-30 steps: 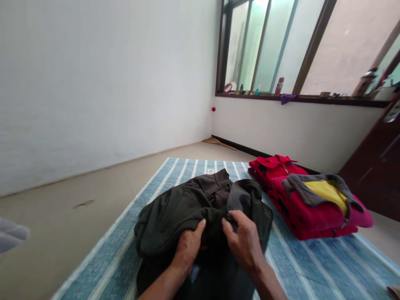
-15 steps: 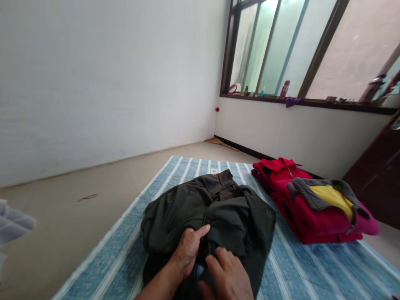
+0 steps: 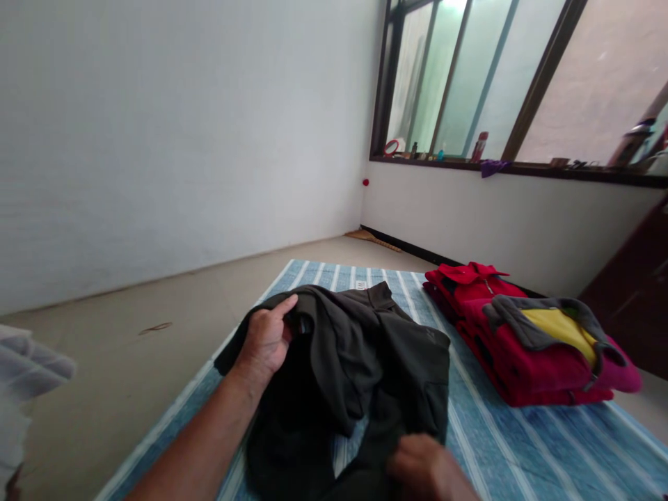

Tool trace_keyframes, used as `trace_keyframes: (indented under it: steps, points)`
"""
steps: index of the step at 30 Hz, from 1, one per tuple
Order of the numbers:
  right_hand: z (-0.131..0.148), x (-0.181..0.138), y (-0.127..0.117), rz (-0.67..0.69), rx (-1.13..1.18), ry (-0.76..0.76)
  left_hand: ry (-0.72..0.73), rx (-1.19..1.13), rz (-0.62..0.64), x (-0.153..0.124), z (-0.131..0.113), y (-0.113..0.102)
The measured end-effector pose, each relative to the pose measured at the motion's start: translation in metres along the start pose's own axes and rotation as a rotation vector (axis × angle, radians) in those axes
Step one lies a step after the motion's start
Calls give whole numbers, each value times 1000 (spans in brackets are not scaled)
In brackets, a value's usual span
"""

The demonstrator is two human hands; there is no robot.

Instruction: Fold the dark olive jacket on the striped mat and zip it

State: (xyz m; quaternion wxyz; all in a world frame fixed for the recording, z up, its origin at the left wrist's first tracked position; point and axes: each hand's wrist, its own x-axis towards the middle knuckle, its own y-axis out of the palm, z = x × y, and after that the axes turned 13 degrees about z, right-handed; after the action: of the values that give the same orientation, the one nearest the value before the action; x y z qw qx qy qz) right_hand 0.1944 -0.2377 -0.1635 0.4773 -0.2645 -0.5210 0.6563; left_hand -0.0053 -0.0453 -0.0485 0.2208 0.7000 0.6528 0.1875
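Note:
A dark olive jacket [image 3: 386, 362] lies rumpled on a blue striped mat [image 3: 501, 445]. My left hand [image 3: 266, 341] grips a fold of the jacket at its far left side, near the sleeve, and holds it up off the mat. Low in the frame, my right hand [image 3: 425, 470] is closed on the jacket's near hem. The jacket's collar points away from me toward the wall.
A stack of folded red garments [image 3: 485, 306] with a magenta, grey and yellow fleece [image 3: 553, 341] on top sits on the mat's right side. A window sill [image 3: 501, 167] carries small bottles. Bare floor [image 3: 130, 348] lies to the left, a dark cabinet [image 3: 637, 292] to the right.
My left hand has moved from the jacket's middle to its left side and lifted a fold. My right hand has slid down to the near hem. The jacket has opened out.

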Motion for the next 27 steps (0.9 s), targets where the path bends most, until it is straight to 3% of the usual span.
trace_keyframes:
  steps: [2,4,5,7,10,12,16,18,21,24,27]
  points:
    - [-32,-7,-48,-96,132,214,63,-26,-41,-2,-19,1]
    - [-66,-17,-85,-330,230,375,92,-45,-45,-10,-27,-1]
    - [-82,-22,-96,-447,225,443,89,-45,-37,-16,-25,-4]
    - [-105,-31,-101,-424,166,532,22,-13,-6,-32,-9,-12]
    - [-112,-36,-73,-187,-9,722,-221,115,75,-56,36,-30]
    - [-100,-35,-48,-202,-87,762,-310,210,73,-68,66,-42]
    - [-55,-12,-18,-492,-200,471,-343,248,59,-77,99,-58]
    - [-31,9,-16,-548,-208,285,-342,233,68,-76,102,-62]
    - [-3,47,-14,-385,-102,186,-359,180,131,-75,101,-66]
    - [5,79,-1,-134,-52,375,-354,114,189,-75,100,-70]
    - [-2,94,23,-7,-66,560,-352,39,201,-75,99,-73]
